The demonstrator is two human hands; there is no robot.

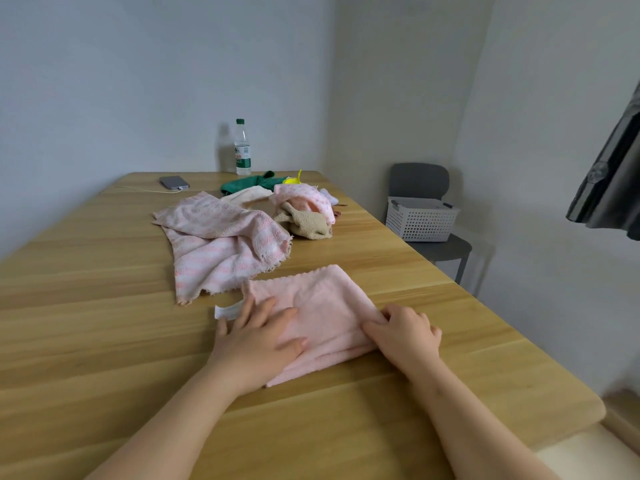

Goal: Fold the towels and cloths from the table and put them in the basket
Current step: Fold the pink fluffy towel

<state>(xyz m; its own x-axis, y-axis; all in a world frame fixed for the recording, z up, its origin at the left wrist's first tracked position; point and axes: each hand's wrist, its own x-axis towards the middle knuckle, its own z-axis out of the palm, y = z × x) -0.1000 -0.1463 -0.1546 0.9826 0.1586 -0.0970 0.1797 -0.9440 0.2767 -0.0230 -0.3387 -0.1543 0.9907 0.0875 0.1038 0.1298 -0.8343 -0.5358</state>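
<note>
A pale pink towel [322,306] lies folded on the wooden table [86,323] in front of me. My left hand [258,336] presses flat on its left part with straight fingers. My right hand [405,332] pinches the towel's right folded edge. Behind it lies a crumpled pink-and-white striped towel [221,244]. Farther back sit a beige cloth [308,223], a pink dotted cloth [304,197], a cream cloth [247,195] and a green cloth [252,183]. The white perforated basket [420,220] stands on a grey chair [446,249] right of the table.
A water bottle [242,148] stands at the table's far edge, with a phone [174,182] on a cable to its left. A white label [227,310] sticks out beside my left hand. Dark fabric [609,181] hangs at the right.
</note>
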